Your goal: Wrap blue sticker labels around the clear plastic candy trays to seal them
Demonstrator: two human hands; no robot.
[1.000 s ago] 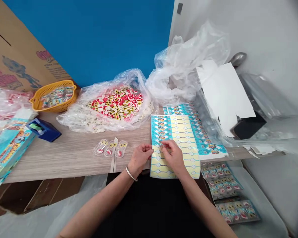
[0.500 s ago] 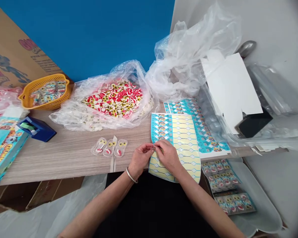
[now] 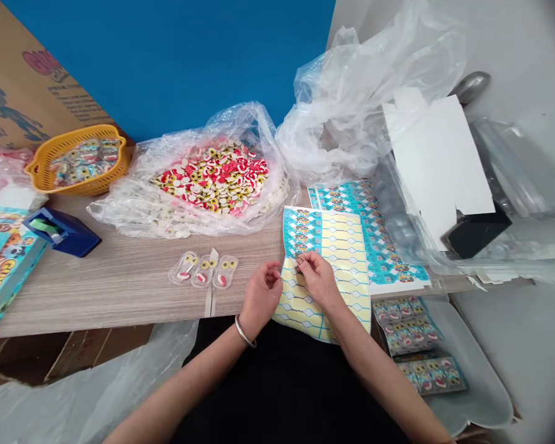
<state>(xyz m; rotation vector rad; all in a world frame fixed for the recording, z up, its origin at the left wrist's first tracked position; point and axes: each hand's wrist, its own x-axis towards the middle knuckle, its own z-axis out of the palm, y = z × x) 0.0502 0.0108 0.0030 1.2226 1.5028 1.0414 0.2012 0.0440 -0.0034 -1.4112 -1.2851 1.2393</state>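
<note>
A sheet of labels (image 3: pixel 342 246), blue and printed on the left and yellow backing on the right, hangs over the table's front edge. Over it is my right hand (image 3: pixel 321 280), thumb and fingertips pinched together; what they hold is too small to make out. My left hand (image 3: pixel 263 296), wearing a bangle, is at the sheet's left edge with curled fingers and the thumb near them. Whatever is in that hand is hidden. To its left lie three small clear blister packs (image 3: pixel 203 270) with gummy eyes and red-and-white pieces.
Behind is an open plastic bag (image 3: pixel 134 213) of loose gummies. A yellow basket (image 3: pixel 81 185), a blue tape dispenser (image 3: pixel 69 233) and a printed box (image 3: pixel 9 259) stand left. More label sheets (image 3: pixel 379 246) and a white carton (image 3: pixel 439 154) are right. Filled packs (image 3: pixel 416 333) sit in a lower bin.
My hands, together at the sheet before, have parted: the left moved a little left, the right slightly right and up. The view has also shifted a little.
</note>
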